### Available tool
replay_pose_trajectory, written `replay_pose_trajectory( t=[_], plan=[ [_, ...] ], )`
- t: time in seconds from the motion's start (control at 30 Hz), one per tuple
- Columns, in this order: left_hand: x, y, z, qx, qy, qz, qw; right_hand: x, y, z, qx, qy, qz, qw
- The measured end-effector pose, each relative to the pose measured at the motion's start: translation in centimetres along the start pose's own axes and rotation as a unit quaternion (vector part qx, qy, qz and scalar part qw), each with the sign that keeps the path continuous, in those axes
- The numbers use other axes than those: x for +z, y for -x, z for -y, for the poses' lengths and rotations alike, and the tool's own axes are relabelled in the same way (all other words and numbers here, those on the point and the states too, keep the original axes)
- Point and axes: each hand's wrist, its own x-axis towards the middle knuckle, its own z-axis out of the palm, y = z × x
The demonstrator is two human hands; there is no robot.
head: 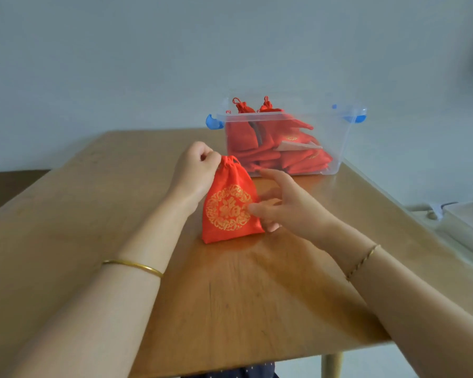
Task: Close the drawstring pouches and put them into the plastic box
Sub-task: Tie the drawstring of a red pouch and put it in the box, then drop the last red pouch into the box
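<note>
A red drawstring pouch (230,205) with a gold round emblem stands upright on the wooden table (93,208), its neck gathered tight. My left hand (195,170) pinches the pouch's top at its left side. Just to the right of the pouch, my right hand (287,205) has its fingers spread and holds nothing; whether the fingertips touch the cloth I cannot tell. Behind them stands the clear plastic box (336,148) with blue latches, holding several red pouches (271,143).
The box sits near the table's far right edge. A pale appliance or tray (459,227) lies lower down beyond the table's right side. A table leg (331,364) shows at the near edge. A plain wall rises behind.
</note>
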Motion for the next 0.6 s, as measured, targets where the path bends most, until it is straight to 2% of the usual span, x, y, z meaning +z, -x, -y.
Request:
replay_pose_trajectory(
  t=[0.17,0.37,0.5,0.6],
  plan=[
    [0.6,-1.3,-2.4,-0.040,0.073,-0.013,0.996,-0.1,-0.3,0.3,-0.094,-0.002,-0.074,0.993],
    [1.0,-4.5,-6.2,-0.034,0.135,0.006,0.990,-3.3,-3.3,2.9,-0.139,0.040,-0.164,0.976],
    [1.7,-7.9,-9.4,-0.013,0.155,0.029,0.987,-7.6,-7.1,6.2,-0.128,0.039,-0.229,0.964],
    [2.2,-10.6,-10.4,0.000,0.117,0.028,0.993,-10.8,-10.0,8.6,-0.098,0.017,-0.249,0.963]
  ],
)
